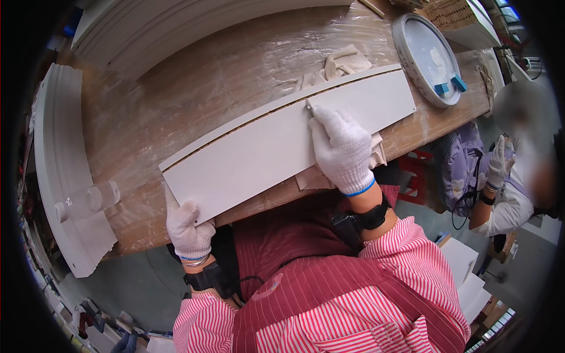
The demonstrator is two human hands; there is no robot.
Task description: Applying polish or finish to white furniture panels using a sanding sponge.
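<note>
A long white panel [282,132] lies across the plastic-covered table, with a narrow brown groove running along its far edge. My left hand [187,226], in a white knit glove, grips the panel's near left corner, thumb on top. My right hand [341,141], gloved too, rests over the panel right of its middle. Its fingers are closed round a small tool whose thin grey tip [308,105] points at the groove; most of it is hidden in the glove. Beige cloth [347,61] lies crumpled behind the panel, and more cloth shows under its near edge.
Stacked white panels stand at the far left [135,35] and the left side [67,159]. A clear plastic bottle [88,200] lies near the left stack. At right is a round grey lid [415,50] with blue blocks [458,83]. Another person [500,176] is at the right.
</note>
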